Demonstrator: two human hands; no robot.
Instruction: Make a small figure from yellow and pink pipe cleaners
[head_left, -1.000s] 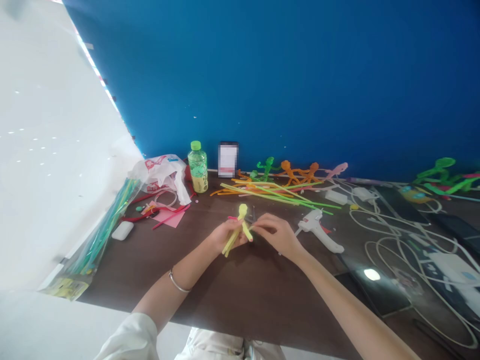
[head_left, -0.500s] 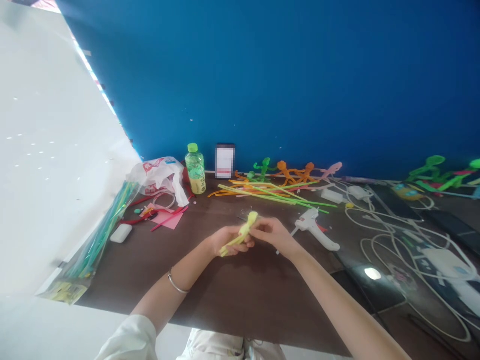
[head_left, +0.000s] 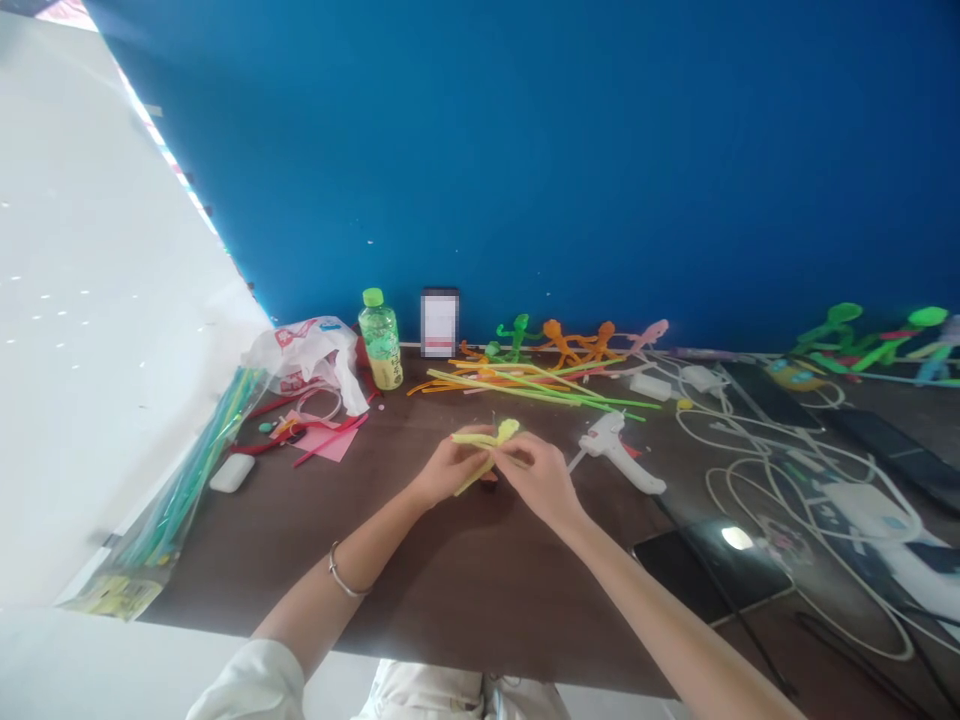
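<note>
A yellow pipe-cleaner figure (head_left: pixel 507 431) is held between both hands above the middle of the brown table. My left hand (head_left: pixel 448 468) pinches its long strands from the left. From the right, the fingers of my right hand (head_left: pixel 537 474) grip the figure just below its rounded end. Behind the hands lie loose yellow, orange and green pipe cleaners (head_left: pixel 525 378). A white glue gun (head_left: pixel 619 452) rests to the right of my right hand.
Along the blue wall stand a green-capped bottle (head_left: pixel 382 345), a phone (head_left: pixel 439 323) and small figures (head_left: pixel 555 338). At left are a plastic bag (head_left: pixel 307 350), pink paper (head_left: pixel 330 440) and bagged pipe cleaners (head_left: pixel 199 465). White cables (head_left: pixel 750 440) and a black tablet (head_left: pixel 690 570) lie right.
The yellow figure has been turned, and its strands now spread apart to the left. My left hand has changed its grip from underneath to a pinch. The whole view has shifted slightly.
</note>
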